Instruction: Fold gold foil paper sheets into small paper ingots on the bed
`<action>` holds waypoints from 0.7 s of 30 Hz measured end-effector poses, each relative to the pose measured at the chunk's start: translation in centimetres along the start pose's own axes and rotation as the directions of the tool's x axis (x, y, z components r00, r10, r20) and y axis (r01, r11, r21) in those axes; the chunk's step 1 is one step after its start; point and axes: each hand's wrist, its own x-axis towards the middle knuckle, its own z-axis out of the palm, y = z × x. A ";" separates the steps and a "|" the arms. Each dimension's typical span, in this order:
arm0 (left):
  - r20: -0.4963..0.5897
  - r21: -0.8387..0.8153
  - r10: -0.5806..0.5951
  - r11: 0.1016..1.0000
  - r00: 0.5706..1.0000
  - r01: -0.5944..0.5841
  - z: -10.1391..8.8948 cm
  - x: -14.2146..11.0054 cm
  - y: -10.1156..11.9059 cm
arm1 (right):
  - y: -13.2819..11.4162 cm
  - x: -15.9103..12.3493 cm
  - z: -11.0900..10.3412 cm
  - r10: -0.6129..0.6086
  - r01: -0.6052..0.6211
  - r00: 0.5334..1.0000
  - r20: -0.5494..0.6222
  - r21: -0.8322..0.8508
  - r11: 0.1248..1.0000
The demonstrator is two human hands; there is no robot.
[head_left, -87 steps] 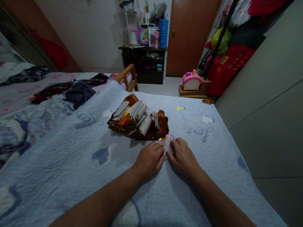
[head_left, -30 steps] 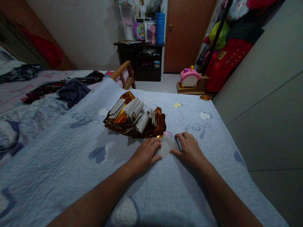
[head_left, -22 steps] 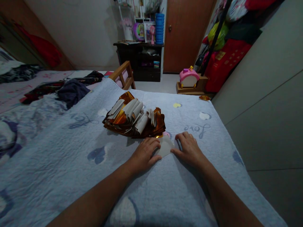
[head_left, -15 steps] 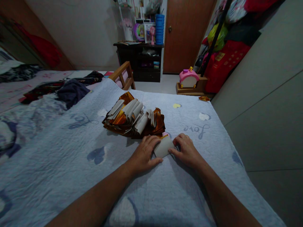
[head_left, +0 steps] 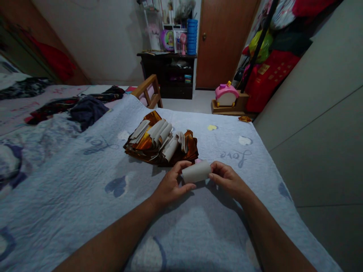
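Note:
A small folded sheet of paper (head_left: 196,172), white side up, is held just above the light blue quilt (head_left: 85,196). My left hand (head_left: 170,184) pinches its left end between thumb and fingers. My right hand (head_left: 227,179) grips its right end. Just beyond the hands lies a heap of folded gold-and-white foil papers (head_left: 160,142) on the quilt.
Dark clothes (head_left: 85,107) lie bunched at the quilt's far left. A wooden chair (head_left: 149,92) stands past the bed's far edge. One gold paper scrap (head_left: 244,119) rests at the far right corner. A grey wall panel (head_left: 317,124) runs along the right side.
The paper lay flat on the quilt under both hands' fingertips. It has been folded over and lifted, both hands gripping its ends.

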 end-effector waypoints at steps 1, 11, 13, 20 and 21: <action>-0.012 -0.055 -0.023 0.998 1.000 0.022 0.0 0.0 0.1 | 0.0 0.0 0.1 -0.012 0.012 1.000 0.001 0.017 1.000; 0.012 -0.517 -0.128 0.848 0.992 0.116 0.6 0.1 0.9 | -0.6 0.1 0.6 -0.057 0.059 0.988 0.143 -0.013 0.998; 0.029 -0.547 -0.171 0.822 0.985 0.159 0.6 0.2 1.0 | -0.4 0.2 0.6 -0.048 0.048 0.993 0.110 0.007 0.999; 0.044 -0.533 -0.215 0.821 0.976 0.204 0.3 0.4 1.0 | -0.5 0.3 0.8 -0.035 0.035 0.999 0.019 0.006 0.999; 0.019 -0.506 -0.233 0.836 0.972 0.211 0.3 0.4 1.0 | -0.5 0.3 0.8 -0.031 0.031 0.999 0.008 0.003 1.000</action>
